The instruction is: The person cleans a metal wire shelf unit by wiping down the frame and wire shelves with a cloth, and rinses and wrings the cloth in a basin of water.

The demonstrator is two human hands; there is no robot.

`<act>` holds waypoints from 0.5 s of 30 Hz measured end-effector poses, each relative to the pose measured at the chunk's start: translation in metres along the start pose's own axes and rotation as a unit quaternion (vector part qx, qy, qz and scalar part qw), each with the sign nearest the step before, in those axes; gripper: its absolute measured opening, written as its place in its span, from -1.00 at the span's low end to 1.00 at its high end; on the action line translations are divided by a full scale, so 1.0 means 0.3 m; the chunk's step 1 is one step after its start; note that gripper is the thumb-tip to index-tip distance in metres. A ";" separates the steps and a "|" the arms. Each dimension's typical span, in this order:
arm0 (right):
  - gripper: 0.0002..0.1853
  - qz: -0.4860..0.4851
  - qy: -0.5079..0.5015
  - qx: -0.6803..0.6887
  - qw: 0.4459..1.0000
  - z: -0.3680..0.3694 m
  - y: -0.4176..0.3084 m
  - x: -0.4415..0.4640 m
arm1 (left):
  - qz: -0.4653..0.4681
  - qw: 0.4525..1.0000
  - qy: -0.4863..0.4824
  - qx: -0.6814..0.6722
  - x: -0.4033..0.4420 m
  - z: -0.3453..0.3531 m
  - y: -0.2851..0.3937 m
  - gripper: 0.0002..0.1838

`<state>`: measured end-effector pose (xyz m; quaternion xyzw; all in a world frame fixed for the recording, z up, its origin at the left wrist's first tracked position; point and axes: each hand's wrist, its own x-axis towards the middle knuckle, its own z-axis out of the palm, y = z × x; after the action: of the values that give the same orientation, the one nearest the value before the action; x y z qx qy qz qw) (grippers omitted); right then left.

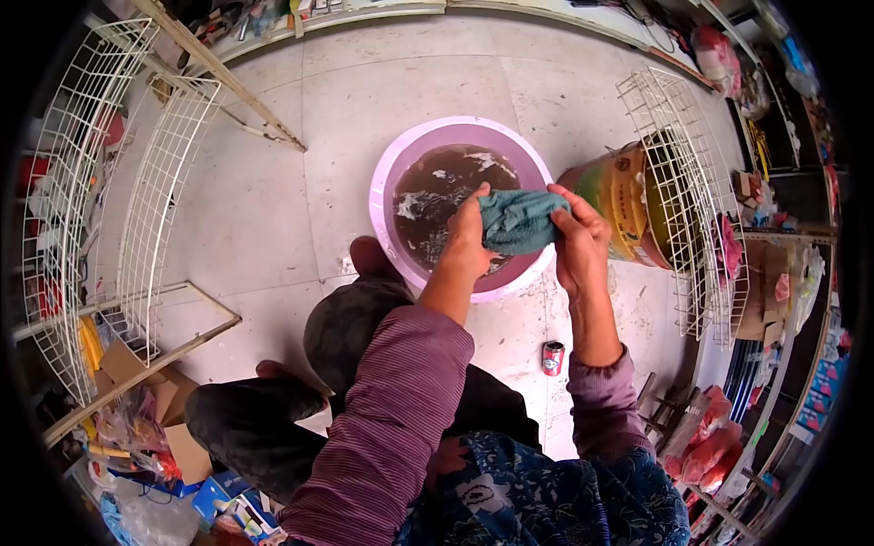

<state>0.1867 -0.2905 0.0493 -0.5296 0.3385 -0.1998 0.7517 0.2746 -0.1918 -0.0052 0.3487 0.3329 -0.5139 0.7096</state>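
A bunched teal cloth [517, 222] stretches between my two hands, over the right side of a pink basin [386, 218]. My left hand [468, 229] is closed on the cloth's left end. At the right end, my right hand [583, 238] pinches it between thumb and fingers. Murky brown water [435, 196] with patches of white foam stands in the basin. Part of the basin's near right side is hidden behind the cloth and my hands.
A large yellow-green bucket [626, 205] lies right of the basin, partly behind a white wire rack [683, 182]. More wire racks [168, 173] stand left. A red can [553, 358] is on the tiled floor [273, 227]. Cluttered shelves and boxes line both sides.
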 end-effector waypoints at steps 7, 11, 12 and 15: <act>-0.59 0.112 -0.061 0.069 0.990 -0.057 0.124 0.190 | 0.021 0.973 -0.224 -0.052 -0.015 -0.003 -0.003 -0.67; -0.46 0.100 -0.173 0.318 0.927 -0.051 0.198 0.134 | 0.037 0.962 -0.266 -0.050 -0.054 0.014 0.013 -0.53; -0.45 0.110 -0.174 0.381 0.901 -0.036 0.218 0.130 | 0.048 0.963 -0.259 -0.057 -0.053 0.017 0.008 -0.48; -0.48 0.127 -0.197 0.418 0.878 0.022 0.204 0.132 | 0.017 0.979 -0.202 -0.015 -0.050 0.011 -0.009 -0.51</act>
<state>0.2153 -0.2904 -0.0180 -0.1470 0.1331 -0.1169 0.9731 0.2686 -0.1877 0.0088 0.2326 0.1845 -0.5567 0.7758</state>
